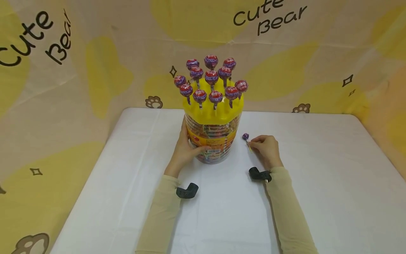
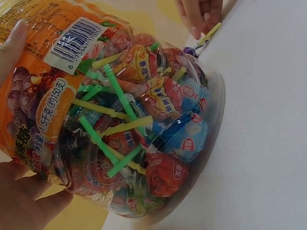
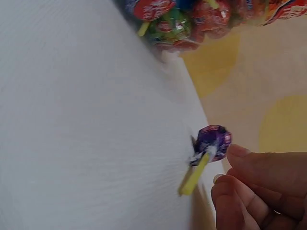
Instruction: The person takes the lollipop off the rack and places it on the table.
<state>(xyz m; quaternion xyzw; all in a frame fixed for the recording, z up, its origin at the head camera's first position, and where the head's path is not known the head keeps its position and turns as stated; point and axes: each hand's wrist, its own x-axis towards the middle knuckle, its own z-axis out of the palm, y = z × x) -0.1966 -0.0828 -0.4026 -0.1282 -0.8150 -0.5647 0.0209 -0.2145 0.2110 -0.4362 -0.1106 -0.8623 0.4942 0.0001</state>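
A clear plastic jar of wrapped lollipops [image 1: 214, 130] stands on the table under a yellow lid [image 1: 206, 113]. Several red-and-purple lollipops [image 1: 211, 77] stick up from that lid. My left hand [image 1: 185, 150] grips the jar's left side, its thumb lying across the front label by the barcode. To the right of the jar is a single purple lollipop [image 3: 213, 142] with a yellow stick, close to the white tabletop. My right hand [image 1: 267, 150] has its thumb and fingers right beside this lollipop. In the right wrist view a small gap shows between the fingertips, with no stick in it.
A white cloth-covered table [image 1: 333, 183] lies under everything. Behind it hangs a yellow-patterned backdrop [image 1: 279, 70] with lettering. Black wrist cameras [image 1: 188, 191] are strapped over both sleeves. Many colourful lollipops with green and yellow sticks fill the jar.
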